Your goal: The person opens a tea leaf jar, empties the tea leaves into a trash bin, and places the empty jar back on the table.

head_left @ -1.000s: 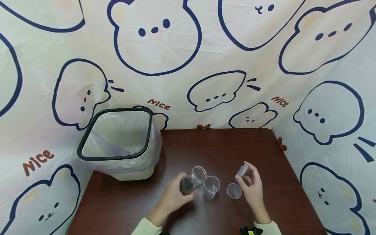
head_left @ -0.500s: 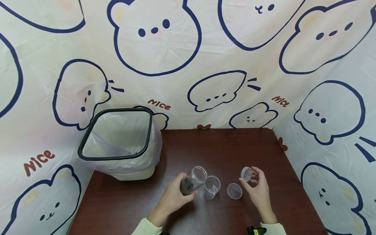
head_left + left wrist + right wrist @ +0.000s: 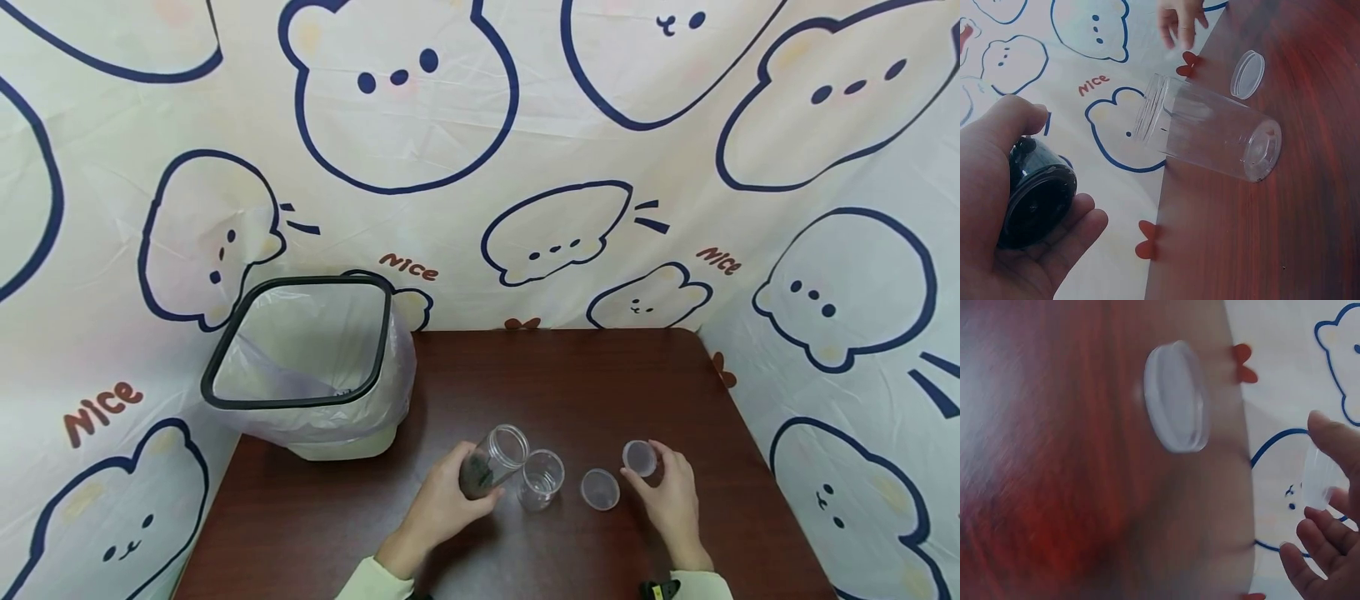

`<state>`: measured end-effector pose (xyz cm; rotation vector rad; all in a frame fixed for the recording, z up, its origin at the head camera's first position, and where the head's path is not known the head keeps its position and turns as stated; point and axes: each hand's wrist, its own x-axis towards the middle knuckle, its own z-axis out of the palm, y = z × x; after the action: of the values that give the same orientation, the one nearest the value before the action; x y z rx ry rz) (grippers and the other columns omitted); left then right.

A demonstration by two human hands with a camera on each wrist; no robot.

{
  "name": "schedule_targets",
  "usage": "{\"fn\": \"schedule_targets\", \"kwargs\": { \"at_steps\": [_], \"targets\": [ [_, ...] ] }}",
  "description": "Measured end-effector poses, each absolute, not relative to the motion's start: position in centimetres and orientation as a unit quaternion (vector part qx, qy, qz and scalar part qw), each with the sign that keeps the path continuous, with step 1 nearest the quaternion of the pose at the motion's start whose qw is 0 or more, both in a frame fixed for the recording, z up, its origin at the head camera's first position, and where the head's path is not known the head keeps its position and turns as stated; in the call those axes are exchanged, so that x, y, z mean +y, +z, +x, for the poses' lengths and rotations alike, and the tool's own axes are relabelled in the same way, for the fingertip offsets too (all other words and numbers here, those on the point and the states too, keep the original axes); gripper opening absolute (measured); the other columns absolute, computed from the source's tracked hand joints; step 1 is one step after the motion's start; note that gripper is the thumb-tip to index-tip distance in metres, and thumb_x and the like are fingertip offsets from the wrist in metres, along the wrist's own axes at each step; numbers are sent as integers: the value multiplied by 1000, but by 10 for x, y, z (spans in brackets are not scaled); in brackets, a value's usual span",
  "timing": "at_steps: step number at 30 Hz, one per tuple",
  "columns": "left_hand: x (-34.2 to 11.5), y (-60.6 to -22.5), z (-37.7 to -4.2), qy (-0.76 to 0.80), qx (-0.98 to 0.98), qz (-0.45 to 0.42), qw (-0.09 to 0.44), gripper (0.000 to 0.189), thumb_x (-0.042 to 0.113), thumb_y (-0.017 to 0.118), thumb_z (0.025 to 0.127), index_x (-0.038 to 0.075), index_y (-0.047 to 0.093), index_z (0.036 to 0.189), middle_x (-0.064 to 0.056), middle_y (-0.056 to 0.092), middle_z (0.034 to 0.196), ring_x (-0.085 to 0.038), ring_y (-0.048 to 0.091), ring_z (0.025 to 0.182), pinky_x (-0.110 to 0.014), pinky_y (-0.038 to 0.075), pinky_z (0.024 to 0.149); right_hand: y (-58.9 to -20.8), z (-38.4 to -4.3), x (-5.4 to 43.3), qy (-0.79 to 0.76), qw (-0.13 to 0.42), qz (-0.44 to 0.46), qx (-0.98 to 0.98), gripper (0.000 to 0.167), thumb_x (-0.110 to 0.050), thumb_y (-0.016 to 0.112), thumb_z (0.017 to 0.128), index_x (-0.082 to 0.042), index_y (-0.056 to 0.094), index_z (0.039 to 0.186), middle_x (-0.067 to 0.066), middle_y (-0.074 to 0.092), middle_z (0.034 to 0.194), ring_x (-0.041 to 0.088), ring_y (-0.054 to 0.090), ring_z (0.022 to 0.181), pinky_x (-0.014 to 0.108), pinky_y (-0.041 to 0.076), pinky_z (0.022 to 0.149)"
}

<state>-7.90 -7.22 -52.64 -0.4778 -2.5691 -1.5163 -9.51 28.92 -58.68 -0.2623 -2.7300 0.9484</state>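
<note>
My left hand [image 3: 438, 504] grips a clear screw-top jar [image 3: 491, 460] with dark stuff in its lower part. That jar is uncapped and tilted, its mouth close to a second clear jar [image 3: 541, 481] standing on the table; whether they touch I cannot tell. A clear round lid [image 3: 600, 489] lies on the table right of the standing jar. Further right, my right hand [image 3: 670, 496] pinches another clear lid [image 3: 639, 457] by its edge. The left wrist view shows the dark base of the held jar [image 3: 1038, 194]. The lying lid [image 3: 1175, 397] is blurred in the right wrist view.
A bin [image 3: 401, 408] with a black rim and a pale plastic liner stands at the table's back left. The dark brown table [image 3: 562, 375] meets a cream cloth backdrop [image 3: 450, 225] with cartoon bears behind and on both sides.
The right hand has moved right and toward the table's front, carrying its lid. The lid has turned from edge-on to nearly face-on. The left hand and its jar stay in place.
</note>
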Motion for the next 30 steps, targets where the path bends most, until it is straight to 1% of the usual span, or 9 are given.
{"fn": "schedule_targets", "kwargs": {
  "at_steps": [4,7,10,19,30],
  "targets": [
    [-72,-526,-79,-500,-850,-158,59,44,16,89,73,18,60,106,13,64,93,-7,61,85,-31,53,79,-594,-92,298,307,70,-99,-944,72,-23,86,82,4,52,139,29,54,127,45,48,120,61,41,93],
    [-72,-526,-79,-500,-850,-158,57,44,16,89,73,18,60,106,13,64,93,-7,61,84,-31,52,79,-599,-89,304,290,34,-104,-951,73,-25,85,83,6,50,139,32,53,128,47,47,120,61,41,95],
    [-72,-526,-79,-499,-850,-157,56,44,16,89,73,18,60,106,13,64,92,-7,61,84,-31,52,79,-604,-88,308,283,11,-110,-953,73,-26,84,84,7,49,140,33,52,128,48,46,121,62,41,94],
    [-71,-525,-79,-492,-854,-156,60,44,16,90,72,19,60,105,13,64,92,-7,60,84,-31,52,79,-615,-91,317,269,-5,-118,-956,74,-24,83,84,8,47,140,35,50,129,50,45,123,62,39,98],
    [-70,-523,-80,-495,-853,-154,54,43,17,89,73,19,60,105,13,64,93,-8,60,85,-31,52,79,-620,-91,317,255,-20,-125,-958,72,-21,84,83,10,49,139,35,50,128,50,46,121,63,41,95]
  ]
}}
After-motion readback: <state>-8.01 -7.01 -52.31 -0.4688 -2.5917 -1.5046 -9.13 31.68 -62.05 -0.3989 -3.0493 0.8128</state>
